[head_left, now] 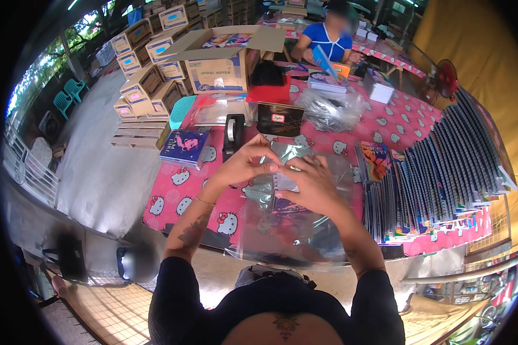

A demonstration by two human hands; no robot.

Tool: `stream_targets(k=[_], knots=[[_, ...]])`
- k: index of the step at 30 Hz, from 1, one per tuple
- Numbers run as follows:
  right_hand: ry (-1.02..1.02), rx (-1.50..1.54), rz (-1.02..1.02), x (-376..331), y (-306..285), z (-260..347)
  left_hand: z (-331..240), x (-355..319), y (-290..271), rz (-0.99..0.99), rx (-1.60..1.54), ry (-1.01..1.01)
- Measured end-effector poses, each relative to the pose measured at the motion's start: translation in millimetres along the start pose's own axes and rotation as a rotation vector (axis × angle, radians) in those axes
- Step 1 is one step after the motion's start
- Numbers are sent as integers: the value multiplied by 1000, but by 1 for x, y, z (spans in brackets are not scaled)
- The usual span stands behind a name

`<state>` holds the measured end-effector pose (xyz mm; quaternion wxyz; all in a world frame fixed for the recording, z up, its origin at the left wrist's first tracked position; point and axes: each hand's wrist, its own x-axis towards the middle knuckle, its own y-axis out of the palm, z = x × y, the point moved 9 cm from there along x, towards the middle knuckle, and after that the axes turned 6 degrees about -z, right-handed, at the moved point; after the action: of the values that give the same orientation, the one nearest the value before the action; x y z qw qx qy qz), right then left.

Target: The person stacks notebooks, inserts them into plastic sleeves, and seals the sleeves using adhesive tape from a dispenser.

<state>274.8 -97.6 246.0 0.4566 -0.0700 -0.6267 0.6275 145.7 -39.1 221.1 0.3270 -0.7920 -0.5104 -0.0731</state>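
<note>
In front of me a spiral notebook (286, 183) with a purple lower part lies among clear plastic sleeves (270, 233) on the table. My left hand (248, 164) is closed in a pinch above its upper edge; whatever is between the fingertips is too small to make out. From the right, my right hand (312, 183) curls over the notebook, its thumb low on it and its index finger meeting the left fingertips. A black tape dispenser (233, 133) stands just beyond my left hand. Behind both hands rests a dark box with a red label (278, 119).
A purple notebook stack (184, 146) lies to the left. Spiral notebooks (431, 167) stand in a long row at right. Farther back are a crumpled plastic heap (331, 109), an open carton (218, 69) and a co-worker (328, 43) holding a blue notebook. A fan (446, 77) stands at the far right.
</note>
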Motion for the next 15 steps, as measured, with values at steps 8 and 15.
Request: stream_targets(k=[8, 15], knots=[[550, 313, -382, -104, -40, -117, -1, 5, 16, -37, 23, -51], [42, 349, -52, -91, 36, -82, -5, 17, 98, -65, 607, 275]])
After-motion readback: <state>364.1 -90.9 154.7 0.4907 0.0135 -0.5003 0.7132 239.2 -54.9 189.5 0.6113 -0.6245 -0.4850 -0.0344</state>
